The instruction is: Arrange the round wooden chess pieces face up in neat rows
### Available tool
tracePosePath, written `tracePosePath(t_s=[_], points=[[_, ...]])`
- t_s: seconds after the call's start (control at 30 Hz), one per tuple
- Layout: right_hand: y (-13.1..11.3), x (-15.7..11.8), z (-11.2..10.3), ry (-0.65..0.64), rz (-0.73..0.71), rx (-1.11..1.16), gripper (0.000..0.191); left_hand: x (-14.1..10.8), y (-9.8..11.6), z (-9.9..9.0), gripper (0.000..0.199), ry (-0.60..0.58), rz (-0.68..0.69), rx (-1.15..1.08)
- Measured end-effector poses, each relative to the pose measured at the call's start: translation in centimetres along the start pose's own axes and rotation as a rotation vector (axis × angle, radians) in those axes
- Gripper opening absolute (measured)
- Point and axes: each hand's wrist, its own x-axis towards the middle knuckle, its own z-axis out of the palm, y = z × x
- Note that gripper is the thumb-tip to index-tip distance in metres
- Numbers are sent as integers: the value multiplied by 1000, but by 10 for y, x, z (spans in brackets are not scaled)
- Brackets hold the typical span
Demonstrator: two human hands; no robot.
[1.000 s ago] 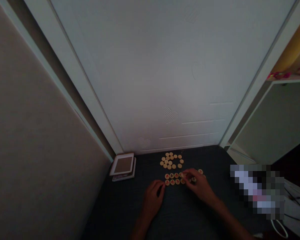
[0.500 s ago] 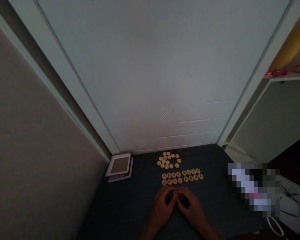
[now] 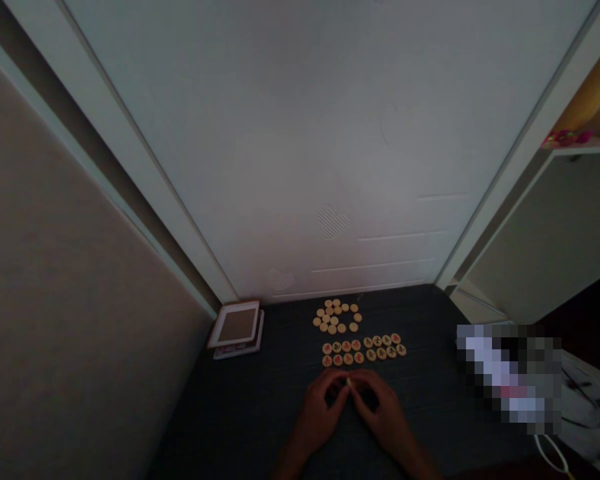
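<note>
The grip of left hand (image 3: 321,408) and right hand (image 3: 381,403) pinches a small pale piece (image 3: 349,382) nearside of the lettered discs (image 3: 349,359); table (image 3: 245,407) spreads either side, far edge along the white panel (image 3: 290,167).

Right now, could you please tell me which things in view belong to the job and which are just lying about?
In use:
- pale piece between left hand and right hand
- two rows of xiangqi pieces
- plain discs

Apparently lying about:
- white-bordered brown panel
- pink shelf items
</note>
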Motion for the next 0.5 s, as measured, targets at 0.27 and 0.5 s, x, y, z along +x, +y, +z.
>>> tracePosePath(t_s=[0.27, 0.5], points=[[-1, 0, -1, -3, -16, -30, 24, 0, -8, 7, 18, 23, -50, -1], [2, -1, -1, -29, -8, -54, 22, -1, -5, 8, 15, 14, -58, 17]])
